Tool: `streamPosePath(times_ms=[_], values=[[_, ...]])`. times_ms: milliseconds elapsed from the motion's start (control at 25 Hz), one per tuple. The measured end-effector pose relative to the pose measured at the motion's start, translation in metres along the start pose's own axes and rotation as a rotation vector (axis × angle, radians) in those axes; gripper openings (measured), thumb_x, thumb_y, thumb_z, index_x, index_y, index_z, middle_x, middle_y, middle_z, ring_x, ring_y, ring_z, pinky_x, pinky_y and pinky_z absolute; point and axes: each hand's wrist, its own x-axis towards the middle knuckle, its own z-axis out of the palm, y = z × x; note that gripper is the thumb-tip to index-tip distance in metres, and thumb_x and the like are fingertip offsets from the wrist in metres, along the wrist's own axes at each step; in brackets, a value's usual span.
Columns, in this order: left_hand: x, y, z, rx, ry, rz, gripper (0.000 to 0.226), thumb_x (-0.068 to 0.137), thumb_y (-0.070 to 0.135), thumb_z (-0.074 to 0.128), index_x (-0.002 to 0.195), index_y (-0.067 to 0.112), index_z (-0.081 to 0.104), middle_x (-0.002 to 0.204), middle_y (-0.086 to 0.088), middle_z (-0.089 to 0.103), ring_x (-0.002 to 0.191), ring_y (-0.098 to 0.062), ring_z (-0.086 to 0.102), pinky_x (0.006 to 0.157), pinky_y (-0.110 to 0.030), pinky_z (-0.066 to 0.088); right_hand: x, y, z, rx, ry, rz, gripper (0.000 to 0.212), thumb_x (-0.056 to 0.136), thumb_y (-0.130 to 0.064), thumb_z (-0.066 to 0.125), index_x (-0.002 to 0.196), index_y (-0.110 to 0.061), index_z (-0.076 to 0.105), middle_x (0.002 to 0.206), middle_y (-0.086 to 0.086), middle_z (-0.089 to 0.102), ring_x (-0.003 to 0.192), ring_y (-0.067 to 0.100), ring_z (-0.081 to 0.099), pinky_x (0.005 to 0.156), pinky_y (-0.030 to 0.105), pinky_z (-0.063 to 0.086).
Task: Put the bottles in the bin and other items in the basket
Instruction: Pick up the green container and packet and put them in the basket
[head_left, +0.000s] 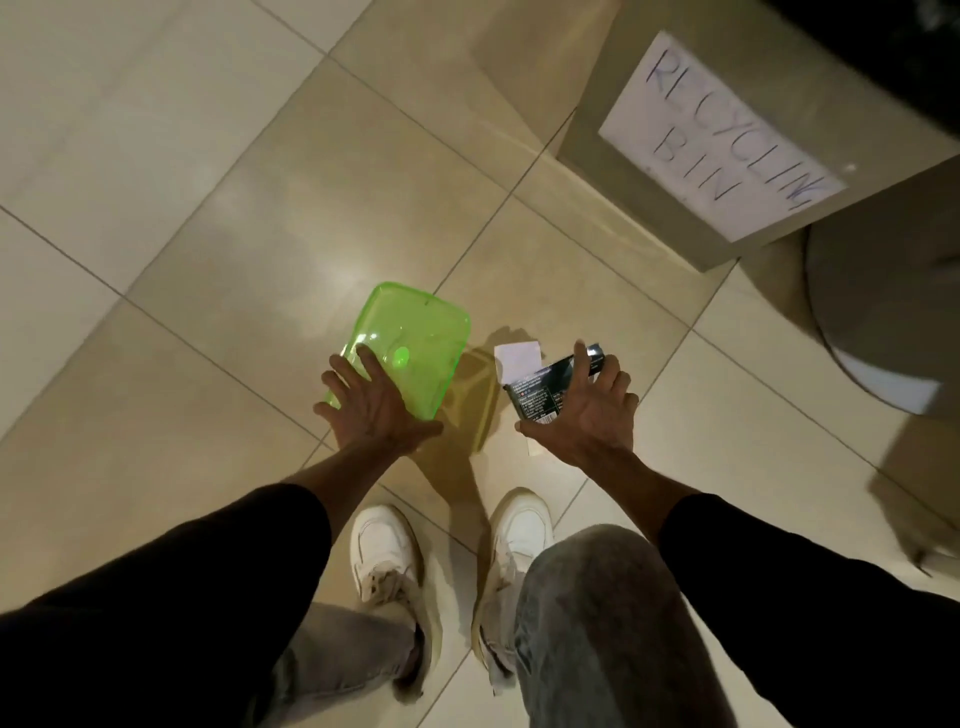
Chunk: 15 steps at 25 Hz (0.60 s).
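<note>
Nearest the camera, two white sneakers (387, 551) are planted on the tiled floor (156, 156), with grey trouser legs and black sleeves framing the lower view; just beyond the shoes, both hands are stretched forward and down.

The left hand (371, 410) is spread wide, fingers splayed, and is laid against the near end of a translucent green plastic container (410, 338); whether it is gripped or only touched cannot be told; the container's long axis runs away from the person, slightly to the right, and whether it lies on the floor or is lifted clear of it cannot be told.

The right hand (587, 415) is closed around a dark printed carton (545, 387), thumb on the near side and fingers over the far edge; the carton's long axis is angled up and to the right; a white slip of paper (517, 358) is seen just behind it, apparently a flap or a loose sheet.

Farther off, up and to the right of the right hand, stands a cardboard box bearing a hand-lettered "RECYCLING BIN" label (727, 140); no bottle and no basket are seen.

Both items in hand are judged to be non-bottles, so the bin, though nearer the right hand, is not the likely destination; a turn toward an unseen basket is judged to be required.
</note>
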Motion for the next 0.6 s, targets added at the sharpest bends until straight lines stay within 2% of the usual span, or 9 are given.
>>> streamPosePath(times_ms=[160,360,600], values=[[-0.094,-0.006,-0.092,0.008,0.044,0.024,0.163,0.032,0.092,0.078,0.155,0.011,0.008,0.158,-0.029,0.016,0.143,-0.051,0.025,0.108,-0.072,0.038,-0.077,-0.007,-0.109,0.035,-0.007,0.031,0.142,0.048,-0.089,0.069,0.159,-0.021,0.014,0.146,0.018,0.036,0.129,0.038,0.043,0.103,0.055,0.042],[-0.205,0.0,-0.203,0.081,0.037,0.091,0.161,0.044,0.084,0.084,0.158,0.005,0.004,0.163,-0.033,0.008,0.149,-0.054,0.018,0.117,-0.071,0.028,-0.168,-0.025,-0.232,0.057,-0.009,0.058,0.142,0.049,-0.092,0.064,0.16,-0.02,0.013,0.145,0.017,0.036,0.128,0.038,0.043,0.101,0.054,0.042],[-0.309,-0.005,-0.315,0.105,0.091,0.143,0.158,0.038,0.092,0.076,0.157,0.006,0.015,0.162,-0.031,0.015,0.145,-0.051,0.026,0.113,-0.065,0.034,-0.268,-0.029,-0.344,0.09,0.015,0.099,0.141,0.048,-0.093,0.064,0.159,-0.021,0.015,0.147,0.018,0.035,0.129,0.039,0.043,0.103,0.055,0.041]])
